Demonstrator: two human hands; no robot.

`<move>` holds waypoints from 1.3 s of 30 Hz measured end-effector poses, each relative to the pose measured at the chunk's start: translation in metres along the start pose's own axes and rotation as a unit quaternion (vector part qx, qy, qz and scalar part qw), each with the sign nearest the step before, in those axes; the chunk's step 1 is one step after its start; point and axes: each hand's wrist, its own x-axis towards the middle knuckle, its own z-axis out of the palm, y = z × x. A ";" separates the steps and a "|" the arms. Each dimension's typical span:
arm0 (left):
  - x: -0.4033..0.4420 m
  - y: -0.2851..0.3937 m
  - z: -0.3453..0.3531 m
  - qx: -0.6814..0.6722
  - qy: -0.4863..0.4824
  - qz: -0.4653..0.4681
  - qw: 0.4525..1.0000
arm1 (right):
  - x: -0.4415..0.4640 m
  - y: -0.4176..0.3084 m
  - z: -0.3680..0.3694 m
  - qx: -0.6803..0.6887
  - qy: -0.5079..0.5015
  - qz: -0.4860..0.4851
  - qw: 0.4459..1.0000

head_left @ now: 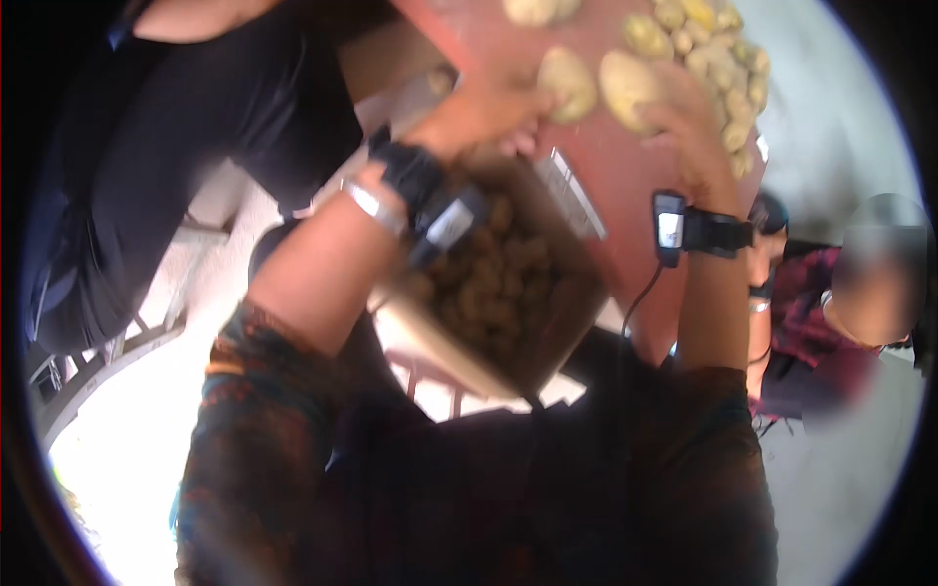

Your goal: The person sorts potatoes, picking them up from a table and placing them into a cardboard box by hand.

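Note:
My left hand (493,122) has its fingers closed at the near edge of a pale yellow potato (569,83), above the reddish-brown table (625,176). Beside it, my right hand (689,122) grips a second large potato (625,86) from the right. The two potatoes are close together with a narrow gap between them. Motion blur softens the fingers of both hands. Below my left wrist an open cardboard box (572,327) holds many smaller brownish potatoes (493,283).
A heap of potatoes (723,68) lies at the table's far right, and another potato (540,10) is at the far edge. A flat silvery strip (578,193) is on the table beside the box. People sit at left (210,107) and right (816,313).

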 end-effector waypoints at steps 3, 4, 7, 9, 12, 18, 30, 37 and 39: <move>-0.003 0.005 0.010 0.061 0.044 -0.001 0.997 | -0.044 -0.007 -0.003 0.070 -0.030 -0.061 0.995; -0.003 0.007 0.012 0.076 0.048 0.012 0.996 | -0.061 -0.009 -0.001 0.096 -0.053 -0.075 0.991; -0.003 -0.003 0.020 0.164 0.132 0.120 0.970 | -0.105 0.001 0.009 0.114 -0.115 -0.066 0.985; -0.011 0.009 0.023 0.129 0.111 0.088 0.982 | -0.126 0.018 0.023 0.050 -0.183 -0.047 0.981; -0.010 0.004 0.028 0.134 0.130 0.112 0.976 | -0.148 0.043 0.048 -0.090 -0.243 -0.021 0.966; -0.008 0.003 0.027 0.144 0.133 0.178 0.964 | -0.164 0.102 0.074 -0.165 -0.348 0.116 0.916; 0.013 -0.016 0.030 0.380 0.173 0.234 0.878 | -0.138 0.038 0.052 -0.148 -0.222 -0.041 0.963; 0.006 -0.001 0.037 0.359 0.188 0.167 0.899 | -0.107 0.030 0.041 -0.057 -0.041 -0.162 0.984; 0.008 -0.002 0.035 0.299 0.152 0.109 0.936 | -0.087 0.026 0.040 0.021 -0.005 -0.096 0.995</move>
